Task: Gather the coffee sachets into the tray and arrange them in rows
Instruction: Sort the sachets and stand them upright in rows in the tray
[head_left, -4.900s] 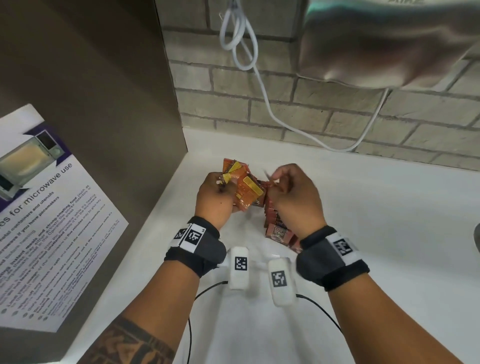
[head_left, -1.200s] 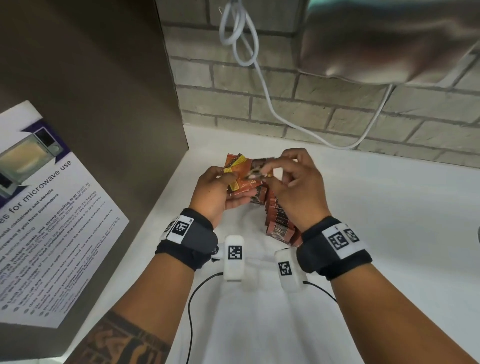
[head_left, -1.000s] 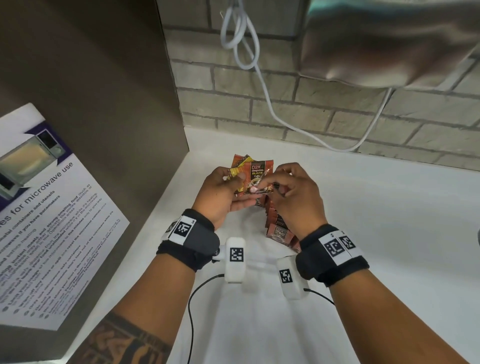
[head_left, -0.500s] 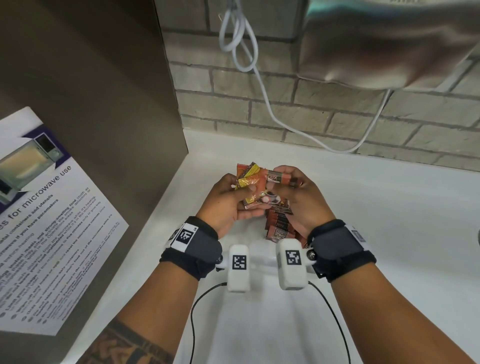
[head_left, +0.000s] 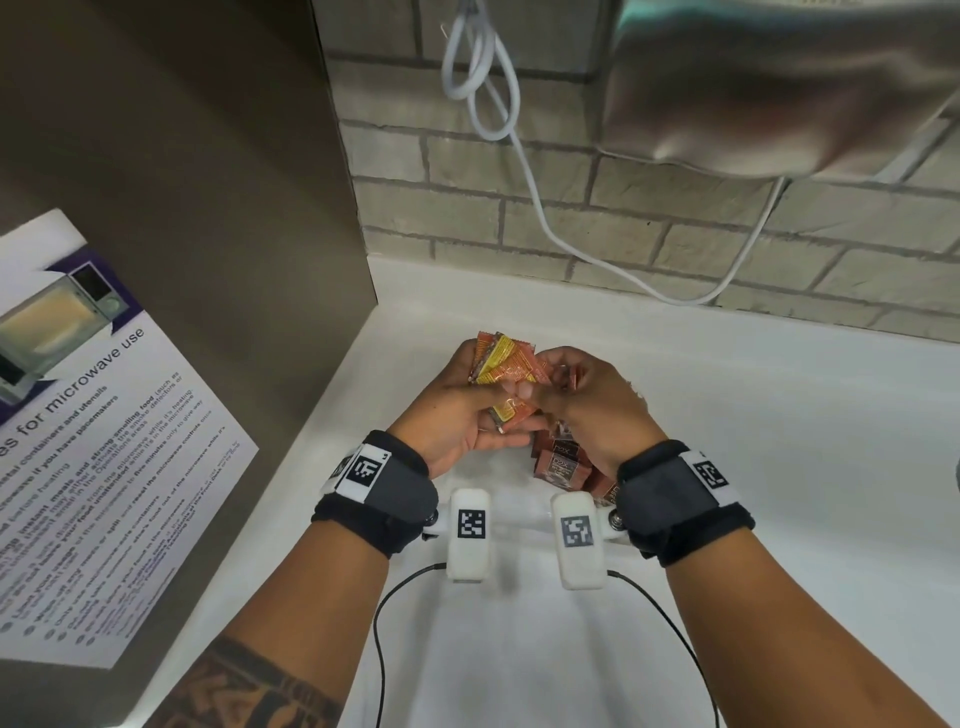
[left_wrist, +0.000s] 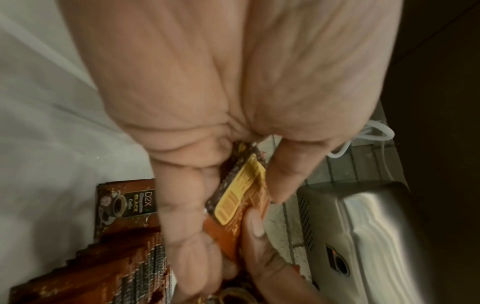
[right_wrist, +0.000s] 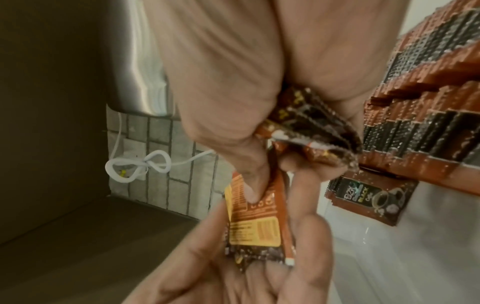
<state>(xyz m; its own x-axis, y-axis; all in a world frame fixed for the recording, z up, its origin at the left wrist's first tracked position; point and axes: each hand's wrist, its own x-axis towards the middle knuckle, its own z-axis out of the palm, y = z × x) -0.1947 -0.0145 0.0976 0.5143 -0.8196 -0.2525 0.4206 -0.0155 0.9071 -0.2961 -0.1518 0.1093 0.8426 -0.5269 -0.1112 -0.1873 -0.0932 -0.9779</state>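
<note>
My left hand (head_left: 498, 415) grips a fanned stack of orange coffee sachets (head_left: 506, 364) with yellow panels, thumb on top and fingers beneath. My right hand (head_left: 558, 387) sits against it from the right. In the right wrist view its thumb (right_wrist: 253, 185) presses the stack (right_wrist: 252, 222), and a few dark sachets (right_wrist: 311, 131) are tucked in its curled fingers. Below both hands a row of overlapping brown sachets (head_left: 563, 462) lies on a white surface (head_left: 519, 649). I cannot make out the tray's rim. The end sachet (left_wrist: 124, 205) reads black coffee.
A brown panel (head_left: 208, 182) with a microwave notice (head_left: 78, 441) closes off the left side. A brick wall (head_left: 623, 234) stands behind, where a looped white cable (head_left: 483, 67) hangs. A steel appliance (head_left: 779, 88) overhangs the upper right. White counter (head_left: 779, 441) stretches to the right.
A second ago my right hand held a dark-fronted sachet flat over the stack. That sachet no longer shows on top, and my right hand has rolled knuckles-up against the left.
</note>
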